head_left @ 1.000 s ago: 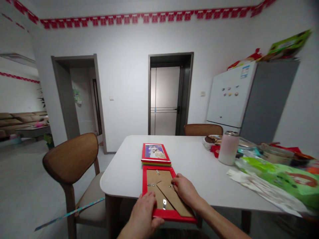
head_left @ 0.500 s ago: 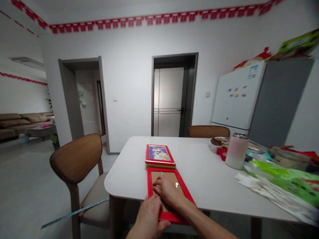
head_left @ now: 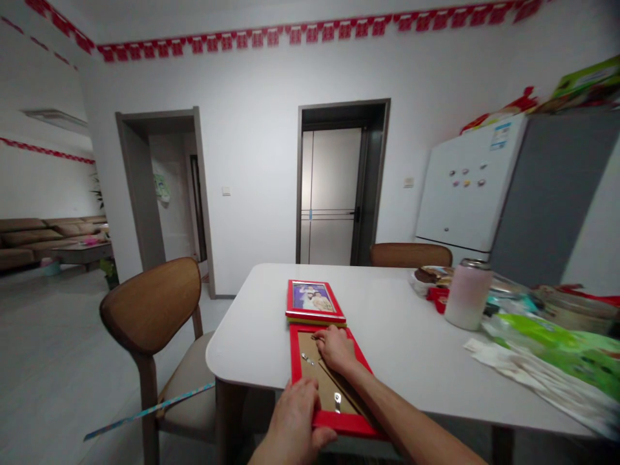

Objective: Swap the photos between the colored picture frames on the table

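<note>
A red frame (head_left: 349,423) lies back side up at the table's near edge, its brown backing board (head_left: 317,381) and small metal clips showing. My left hand (head_left: 295,420) grips the frame's near left corner, thumb at the near edge and fingers over the left side. Near the far end of the backing, my right hand (head_left: 335,349) has its fingers bent together at the board; what they pinch, if anything, is too small to tell. Just beyond lies another red frame (head_left: 289,300) with a photo (head_left: 312,297) facing up, on top of something yellow-edged.
On the white table (head_left: 387,297), a pink and white bottle (head_left: 467,296), green packaging (head_left: 557,349) and white cloth (head_left: 513,371) lie to the right. A wooden chair (head_left: 155,303) stands at the left, with a thin blue strip (head_left: 150,411) across it. Another chair (head_left: 411,254) stands behind.
My right hand has moved from the middle of the backing toward its far end, uncovering more of the board and its clips. My left hand stays at the near left corner.
</note>
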Demonstrator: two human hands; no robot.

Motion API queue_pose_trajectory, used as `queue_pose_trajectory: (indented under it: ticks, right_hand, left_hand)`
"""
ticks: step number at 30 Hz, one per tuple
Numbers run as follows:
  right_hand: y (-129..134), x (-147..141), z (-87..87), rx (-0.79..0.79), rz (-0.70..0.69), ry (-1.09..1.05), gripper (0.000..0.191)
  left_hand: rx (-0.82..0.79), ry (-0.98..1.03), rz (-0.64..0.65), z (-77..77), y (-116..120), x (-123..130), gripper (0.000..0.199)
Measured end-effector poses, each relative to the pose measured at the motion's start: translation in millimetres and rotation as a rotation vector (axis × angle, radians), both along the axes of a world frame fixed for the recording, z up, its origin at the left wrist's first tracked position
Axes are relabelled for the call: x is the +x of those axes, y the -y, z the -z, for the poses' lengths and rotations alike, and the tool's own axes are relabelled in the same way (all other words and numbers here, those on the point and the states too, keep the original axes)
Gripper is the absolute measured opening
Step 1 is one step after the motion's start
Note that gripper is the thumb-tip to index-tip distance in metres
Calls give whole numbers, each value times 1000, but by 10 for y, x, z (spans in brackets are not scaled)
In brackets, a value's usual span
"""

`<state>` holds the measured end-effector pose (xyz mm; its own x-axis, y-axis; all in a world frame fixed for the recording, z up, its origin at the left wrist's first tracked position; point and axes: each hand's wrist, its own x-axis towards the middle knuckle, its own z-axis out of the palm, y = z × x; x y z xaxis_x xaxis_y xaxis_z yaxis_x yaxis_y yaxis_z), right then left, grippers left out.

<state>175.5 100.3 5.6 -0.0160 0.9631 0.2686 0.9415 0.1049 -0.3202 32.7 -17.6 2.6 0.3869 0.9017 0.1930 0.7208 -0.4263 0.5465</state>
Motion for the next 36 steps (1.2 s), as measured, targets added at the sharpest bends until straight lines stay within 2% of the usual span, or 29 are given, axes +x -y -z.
queue_pose_trajectory:
  ticks: [5, 9, 12, 16, 18, 22, 25, 29, 33, 36]
  right_hand:
    - [107, 74, -102, -18, -98, -30, 33]
    - [443, 339, -180, -128, -425, -147, 35]
    - [711, 441, -175, -222, -549, -216, 27]
    - [842, 364, -120, -153, -514, -263, 14]
    - [831, 339, -108, -128, -464, -270, 19]
    - [799, 402, -109, -66, -283, -160, 46]
    - [781, 433, -95, -43, -235, -110, 42]
    - [733, 412, -137, -8, -206, -152, 42]
    - [699, 354, -330, 14, -180, -121, 34]
    - [727, 179, -485, 61, -203, -128, 31]
  left_hand:
    - [32, 11, 4, -30, 0, -10, 55]
    - [22, 36, 8, -36, 8, -22, 51]
    - [36, 57, 16, -18, 9, -16, 51]
    - [12, 46, 2, 12, 0, 5, 55]
    - [-15, 25, -11, 4, 1, 15, 60]
    - [-43, 9, -22, -56, 27, 35, 62]
    - [-54, 9, -31, -62, 44, 43, 65]
    - [-48, 27, -11, 26, 21, 44, 66]
    - [-25, 277, -52, 48, -60, 60, 65]
    - [16, 570, -160, -24, -183, 26, 46]
